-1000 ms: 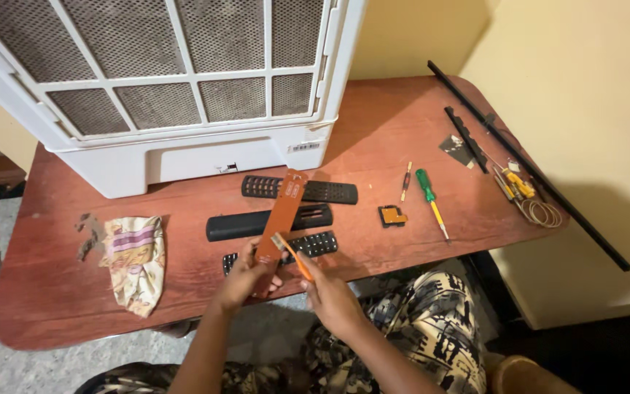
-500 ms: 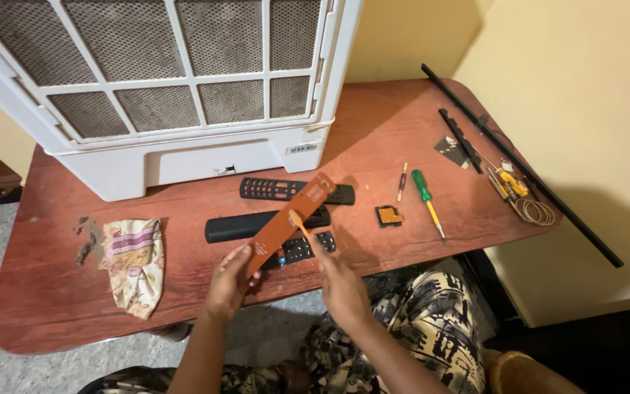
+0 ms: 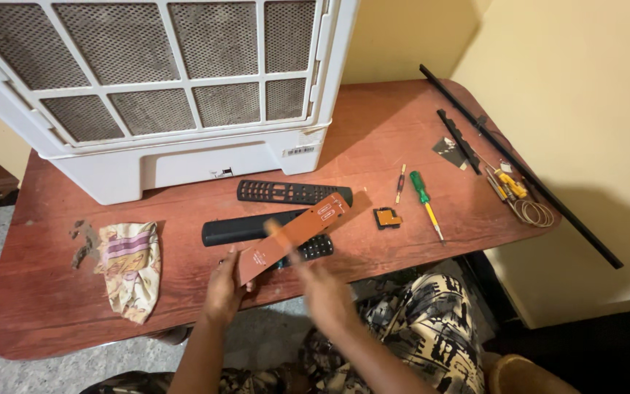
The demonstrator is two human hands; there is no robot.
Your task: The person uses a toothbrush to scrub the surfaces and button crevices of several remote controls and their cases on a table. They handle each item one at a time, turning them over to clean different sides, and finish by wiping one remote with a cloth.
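My left hand [image 3: 224,288] grips the near end of a long orange circuit board [image 3: 297,235], which slants up to the right over the table. My right hand [image 3: 324,286] is blurred with motion just beneath and beside the board; I cannot make out whether it holds anything. Under the board lie a black remote shell [image 3: 246,228] and a dark keypad [image 3: 319,249]. A black remote front cover with button holes [image 3: 286,192] rests further back.
A white air cooler [image 3: 162,95] fills the back left of the red-brown table [image 3: 52,314]. A patterned cloth [image 3: 131,263] lies left. To the right are a small orange-black part [image 3: 386,217], a green screwdriver [image 3: 423,193], a thin screwdriver [image 3: 400,182], coiled wire [image 3: 535,212] and a long black strip [image 3: 519,164].
The orange board has swung from pointing away from me to slanting low toward the right. My right hand has shifted under it and now moves fast enough to blur.
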